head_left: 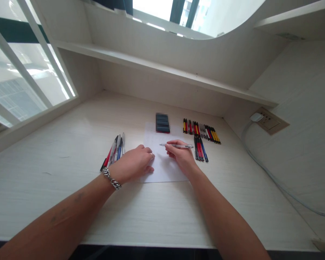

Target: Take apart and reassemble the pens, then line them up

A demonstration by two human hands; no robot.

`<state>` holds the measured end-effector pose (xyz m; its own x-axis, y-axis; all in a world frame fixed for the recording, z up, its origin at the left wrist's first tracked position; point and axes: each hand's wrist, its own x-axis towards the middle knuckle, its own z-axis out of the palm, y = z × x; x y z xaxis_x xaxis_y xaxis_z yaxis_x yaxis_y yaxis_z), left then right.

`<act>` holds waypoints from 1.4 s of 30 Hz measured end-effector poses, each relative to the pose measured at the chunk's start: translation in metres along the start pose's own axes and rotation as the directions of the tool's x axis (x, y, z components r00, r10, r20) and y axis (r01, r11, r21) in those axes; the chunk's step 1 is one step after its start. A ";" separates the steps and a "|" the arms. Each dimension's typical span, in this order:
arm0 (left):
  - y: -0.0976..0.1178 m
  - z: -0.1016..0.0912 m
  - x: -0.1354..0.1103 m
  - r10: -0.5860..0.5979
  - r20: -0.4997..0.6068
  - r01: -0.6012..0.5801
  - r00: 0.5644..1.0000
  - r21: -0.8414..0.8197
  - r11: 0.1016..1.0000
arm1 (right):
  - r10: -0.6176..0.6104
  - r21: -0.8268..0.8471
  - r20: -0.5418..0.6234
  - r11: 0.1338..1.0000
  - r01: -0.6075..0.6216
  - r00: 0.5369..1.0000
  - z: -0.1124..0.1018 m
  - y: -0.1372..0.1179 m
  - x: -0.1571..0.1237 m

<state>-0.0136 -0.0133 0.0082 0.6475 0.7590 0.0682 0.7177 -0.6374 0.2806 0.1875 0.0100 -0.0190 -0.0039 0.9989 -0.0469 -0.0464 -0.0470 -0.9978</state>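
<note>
Head view. Right hand (180,155) above the sheet (165,171) on the desk (70,144), fingers clamped on a pen (175,145) held nearly level, tip pointing left. Left hand (135,164) palm-down on the sheet's left edge, fingers loosely bent, gripping nothing; bracelet (111,179) at the wrist. Loose bunch of pens (114,151) just left of it; sorted rows of pens (201,133) right of the sheet; dark box (162,122) on its far edge.

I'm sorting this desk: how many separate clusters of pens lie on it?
3. One bunch lies left of the left hand; a row at the back right; a smaller cluster in front of it. The right hand holds a single pen. Overlapping pens may hide others.
</note>
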 end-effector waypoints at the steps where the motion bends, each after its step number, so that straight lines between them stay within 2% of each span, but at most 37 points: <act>1: 0.001 0.000 0.000 0.000 0.005 0.000 1.000 0.035 0.999 | -0.034 -0.034 -0.024 0.999 0.033 0.999 0.004 0.003 0.001; 4: 0.003 0.001 -0.001 -0.002 0.008 0.001 1.000 0.098 0.995 | -0.043 -0.086 -0.059 0.996 0.038 0.997 0.015 0.009 0.008; 7: 0.002 0.001 -0.001 0.000 0.010 -0.001 1.000 0.123 0.992 | -0.015 -0.154 -0.014 0.988 0.013 1.000 0.024 0.010 0.017; 13: 0.001 0.001 -0.002 -0.001 0.006 0.000 1.000 0.115 0.993 | -0.103 -0.307 -0.060 0.948 0.080 0.993 0.038 0.013 0.023; 21: -0.001 0.003 -0.001 -0.011 0.002 0.010 1.000 0.097 0.995 | -0.155 -0.456 -0.017 0.880 0.131 0.988 0.040 0.017 0.023; 25: 0.000 0.003 -0.001 -0.010 0.004 0.009 1.000 0.095 0.995 | -0.169 -0.479 0.005 0.865 0.151 0.986 0.039 0.016 0.023; 29: 0.000 0.002 -0.001 -0.016 0.006 0.016 1.000 0.087 0.996 | -0.131 -0.426 0.004 0.897 0.120 0.991 0.038 0.017 0.024; 32: -0.002 0.002 0.000 -0.041 0.022 0.040 0.999 0.058 0.998 | -0.060 -0.264 -0.022 0.963 0.053 0.998 0.034 0.016 0.025; 34: -0.005 0.001 0.002 -0.118 0.006 0.118 0.993 0.022 0.993 | 0.004 -0.117 -0.027 0.993 -0.007 1.000 0.030 0.013 0.025; 36: -0.010 0.000 0.004 -0.233 -0.086 0.231 0.969 -0.030 0.972 | 0.071 -0.002 0.003 0.997 -0.071 0.997 0.026 0.006 0.023; 38: -0.013 -0.001 0.006 -0.311 -0.210 0.292 0.927 -0.115 0.949 | 0.121 0.067 0.051 0.990 -0.124 0.991 0.023 -0.002 0.017; 40: -0.012 -0.002 0.008 -0.298 -0.250 0.242 0.921 -0.233 0.942 | 0.136 0.099 0.104 0.984 -0.146 0.985 0.022 -0.009 0.008; 42: -0.009 -0.002 0.010 -0.216 -0.206 0.137 0.954 -0.341 0.930 | 0.129 0.112 0.152 0.983 -0.147 0.980 0.023 -0.012 -0.001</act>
<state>-0.0140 0.0001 0.0080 0.4099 0.8895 0.2017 0.6689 -0.4436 0.5965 0.1654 0.0095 -0.0058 -0.1617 0.9725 -0.1676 -0.1567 -0.1930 -0.9686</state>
